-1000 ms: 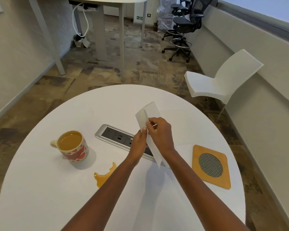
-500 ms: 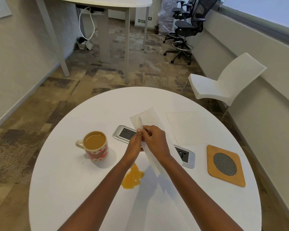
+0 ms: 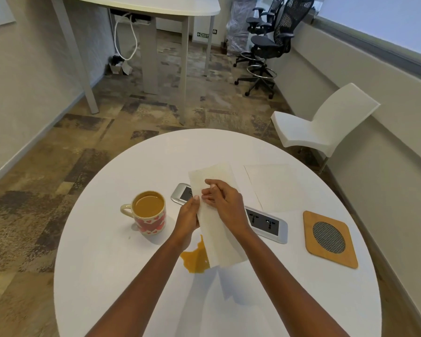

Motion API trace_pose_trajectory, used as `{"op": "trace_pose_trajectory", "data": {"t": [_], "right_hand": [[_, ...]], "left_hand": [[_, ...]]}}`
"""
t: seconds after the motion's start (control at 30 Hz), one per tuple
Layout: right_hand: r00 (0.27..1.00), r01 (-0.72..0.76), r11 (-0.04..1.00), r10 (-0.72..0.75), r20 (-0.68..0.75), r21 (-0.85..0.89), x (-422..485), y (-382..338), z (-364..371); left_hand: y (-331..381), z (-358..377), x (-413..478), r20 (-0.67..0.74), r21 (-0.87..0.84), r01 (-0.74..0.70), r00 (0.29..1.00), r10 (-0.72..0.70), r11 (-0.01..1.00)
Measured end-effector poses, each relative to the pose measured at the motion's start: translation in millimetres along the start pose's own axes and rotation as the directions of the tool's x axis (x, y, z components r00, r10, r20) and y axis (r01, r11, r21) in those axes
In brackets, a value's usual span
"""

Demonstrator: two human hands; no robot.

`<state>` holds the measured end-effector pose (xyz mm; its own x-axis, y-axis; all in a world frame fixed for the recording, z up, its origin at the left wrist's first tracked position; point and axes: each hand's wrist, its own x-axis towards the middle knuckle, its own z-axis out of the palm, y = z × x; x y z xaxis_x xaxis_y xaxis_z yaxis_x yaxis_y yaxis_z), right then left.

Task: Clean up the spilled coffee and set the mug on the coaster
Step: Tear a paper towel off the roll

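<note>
**Paper towel held above the coffee spill**

Head view: A long white paper towel is held over the round white table by both hands. Its left edge is pinched by the left hand, and its upper part is gripped by the curled fingers of the right hand. The towel's lower end hangs just beside the orange-brown puddle of spilled coffee; whether the two touch cannot be told. A cream ceramic mug with red hearts, full of coffee, is seen upright on the table to the left of the hands. The square wooden coaster with a round mesh centre lies well apart on the right. A grey socket panel is set into the table between them, and a second flat white sheet lies beyond it.
</note>
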<state>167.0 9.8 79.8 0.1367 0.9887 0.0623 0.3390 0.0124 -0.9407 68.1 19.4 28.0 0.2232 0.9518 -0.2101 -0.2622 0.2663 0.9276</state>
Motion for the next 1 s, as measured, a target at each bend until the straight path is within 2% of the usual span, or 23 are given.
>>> {"op": "trace_pose_trajectory", "data": {"t": [0.1, 0.17, 0.23, 0.27, 0.33, 0.4, 0.43, 0.7, 0.87, 1.0], "right_hand": [[0.993, 0.066, 0.997, -0.061, -0.098, 0.049, -1.2, -1.7, -10.0], [0.973, 0.109, 0.993, -0.114, -0.2, -0.035, -3.2, -1.3, -16.0], [0.963, 0.095, 0.983, -0.131, -0.234, -0.16, -3.7, 4.8, -20.4], [0.975, 0.045, 0.982, -0.084, -0.207, -0.185, -4.0, 9.7, -21.9], [0.986, -0.146, 0.981, 0.134, -0.096, -0.129, -5.8, 19.6, -23.0], [0.943, -0.331, 0.944, 0.331, 0.018, -0.014, -10.4, 26.8, -19.7], [0.929, -0.369, 0.93, 0.368, 0.042, 0.011, -13.0, 30.3, -16.7], [0.954, -0.299, 0.945, 0.292, -0.07, -0.13, -20.1, 32.2, 5.5], [0.923, -0.352, 0.92, 0.31, -0.228, -0.173, -20.2, 34.3, 14.9], [0.909, -0.371, 0.909, 0.313, -0.276, -0.192, -22.0, 35.4, 23.0]], "left_hand": [[-0.3, -7.4, -2.5, -0.055, -0.004, 0.027, 0.998, -0.027, 1.0], [-0.1, -10.7, -4.0, -0.081, -0.004, 0.037, 0.996, -0.037, 0.999], [-0.1, -12.9, -5.4, -0.093, 0.002, 0.048, 0.995, -0.047, 0.999], [-0.2, -13.8, -6.2, -0.095, 0.009, 0.055, 0.994, -0.054, 0.998], [-1.5, -14.8, -7.2, -0.1, 0.013, 0.066, 0.993, -0.064, 0.998], [-3.0, -14.8, -9.5, -0.112, 0.012, 0.062, 0.992, -0.06, 0.998], [-4.2, -14.2, -10.5, -0.119, 0.015, 0.058, 0.991, -0.055, 0.998], [-14.3, -6.3, -15.8, -0.13, 0.082, 0.075, 0.989, -0.064, 0.994], [-17.1, -6.8, -21.5, -0.143, 0.048, 0.094, 0.986, -0.086, 0.994], [-18.7, -5.5, -28.9, -0.094, -0.002, 0.124, 0.988, -0.123, 0.992]]}}
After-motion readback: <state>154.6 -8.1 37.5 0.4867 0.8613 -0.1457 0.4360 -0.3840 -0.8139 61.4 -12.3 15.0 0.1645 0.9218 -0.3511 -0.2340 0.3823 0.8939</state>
